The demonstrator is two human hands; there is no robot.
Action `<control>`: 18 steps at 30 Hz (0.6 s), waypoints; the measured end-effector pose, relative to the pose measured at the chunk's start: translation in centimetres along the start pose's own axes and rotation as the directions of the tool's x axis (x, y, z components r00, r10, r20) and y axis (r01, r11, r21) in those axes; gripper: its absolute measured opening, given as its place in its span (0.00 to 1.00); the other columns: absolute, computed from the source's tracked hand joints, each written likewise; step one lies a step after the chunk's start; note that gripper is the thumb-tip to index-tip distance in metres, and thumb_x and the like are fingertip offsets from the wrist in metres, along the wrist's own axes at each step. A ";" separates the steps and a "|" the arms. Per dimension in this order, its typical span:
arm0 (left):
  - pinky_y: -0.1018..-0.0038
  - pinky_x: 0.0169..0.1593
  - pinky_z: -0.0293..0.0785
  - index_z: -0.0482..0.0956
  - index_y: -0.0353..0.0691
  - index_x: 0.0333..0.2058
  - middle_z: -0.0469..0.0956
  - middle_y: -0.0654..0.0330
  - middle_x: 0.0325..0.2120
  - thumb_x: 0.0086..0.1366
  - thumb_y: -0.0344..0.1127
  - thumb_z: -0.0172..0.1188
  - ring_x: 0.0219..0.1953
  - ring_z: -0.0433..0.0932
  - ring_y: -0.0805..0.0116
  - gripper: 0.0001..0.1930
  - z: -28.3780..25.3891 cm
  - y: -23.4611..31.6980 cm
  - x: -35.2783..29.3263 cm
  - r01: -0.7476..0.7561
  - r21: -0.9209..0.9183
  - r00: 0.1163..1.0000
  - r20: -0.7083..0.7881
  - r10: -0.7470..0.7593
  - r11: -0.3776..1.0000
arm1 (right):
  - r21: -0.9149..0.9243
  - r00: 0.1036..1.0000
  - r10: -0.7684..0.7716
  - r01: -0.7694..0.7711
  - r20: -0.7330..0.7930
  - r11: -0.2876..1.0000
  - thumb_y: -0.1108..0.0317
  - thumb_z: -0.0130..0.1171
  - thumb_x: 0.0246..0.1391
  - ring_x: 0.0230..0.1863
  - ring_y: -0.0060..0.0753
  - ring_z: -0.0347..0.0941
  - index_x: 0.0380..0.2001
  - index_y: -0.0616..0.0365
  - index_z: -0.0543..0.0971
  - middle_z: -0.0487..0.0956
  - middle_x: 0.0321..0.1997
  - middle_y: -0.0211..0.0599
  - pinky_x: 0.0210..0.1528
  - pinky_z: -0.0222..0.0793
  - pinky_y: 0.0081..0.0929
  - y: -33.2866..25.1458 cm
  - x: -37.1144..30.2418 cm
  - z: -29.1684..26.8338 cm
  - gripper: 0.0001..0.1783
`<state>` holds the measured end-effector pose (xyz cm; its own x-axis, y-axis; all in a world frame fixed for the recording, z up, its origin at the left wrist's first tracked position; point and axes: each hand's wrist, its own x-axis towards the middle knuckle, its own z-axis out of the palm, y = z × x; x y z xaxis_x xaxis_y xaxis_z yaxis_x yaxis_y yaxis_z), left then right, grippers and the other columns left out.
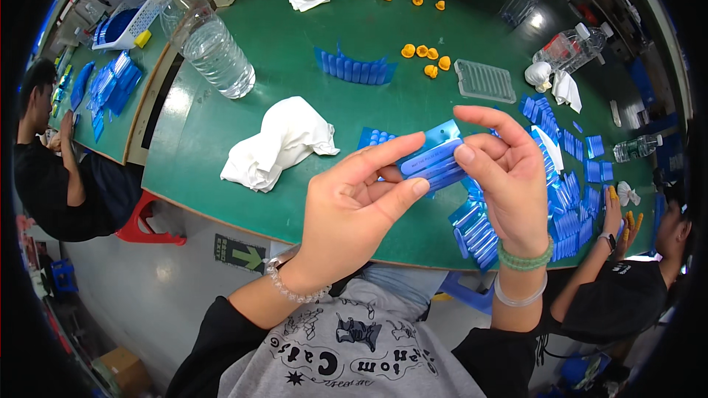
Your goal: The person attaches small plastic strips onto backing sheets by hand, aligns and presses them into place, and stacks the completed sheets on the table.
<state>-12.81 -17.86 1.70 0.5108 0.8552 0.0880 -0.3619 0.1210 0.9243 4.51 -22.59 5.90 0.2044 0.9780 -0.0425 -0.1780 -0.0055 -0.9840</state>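
On the green counter [199, 169], blue ribbed packs [566, 230] lay scattered at the right. Above it, a blue ribbed plastic pack [434, 165] sat between both hands, its ribs slanting gently up rightward; the left hand [343, 210] pinched its left end, the right hand [512, 188] its right, neither clearly nearer.

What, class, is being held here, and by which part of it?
A blue ribbed pack: the left grip holds it near its left end, and the right grip at its right end.
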 end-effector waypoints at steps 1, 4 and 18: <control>0.83 0.41 0.75 0.72 0.30 0.53 0.74 0.59 0.37 0.59 0.19 0.60 0.37 0.74 0.77 0.22 0.0 0.1 0.0 0.002 0.000 1.000 0.001 -0.002 1.000 | -0.034 1.000 -0.003 0.002 -0.025 0.999 0.77 0.61 0.53 0.36 0.19 0.76 0.52 0.67 0.70 0.81 0.34 0.36 0.41 0.70 0.15 -0.1 0.0 0.0 0.22; 0.82 0.42 0.74 0.72 0.29 0.53 0.73 0.58 0.39 0.59 0.19 0.60 0.40 0.74 0.76 0.21 0.0 0.0 0.1 0.074 -0.049 0.997 -0.003 -0.074 0.996 | -0.090 0.999 0.009 -0.013 -0.043 0.996 0.78 0.61 0.52 0.34 0.18 0.75 0.53 0.66 0.70 0.80 0.32 0.35 0.40 0.70 0.15 -0.2 0.0 0.2 0.24; 0.75 0.47 0.75 0.58 0.38 0.58 0.71 0.52 0.44 0.55 0.15 0.61 0.45 0.76 0.68 0.34 -0.3 -1.2 -0.7 -0.037 -0.030 0.998 -0.042 0.036 0.999 | -0.205 0.995 -0.084 0.091 0.045 0.974 0.82 0.62 0.49 0.35 0.15 0.71 0.58 0.64 0.66 0.77 0.30 0.28 0.41 0.67 0.14 2.2 -1.1 0.7 0.31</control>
<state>-13.02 -18.43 0.43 0.4643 0.8794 0.1052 -0.4034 0.1043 0.9090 3.26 -23.53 3.85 0.1753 0.9834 0.0476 0.0428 0.0407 -0.9983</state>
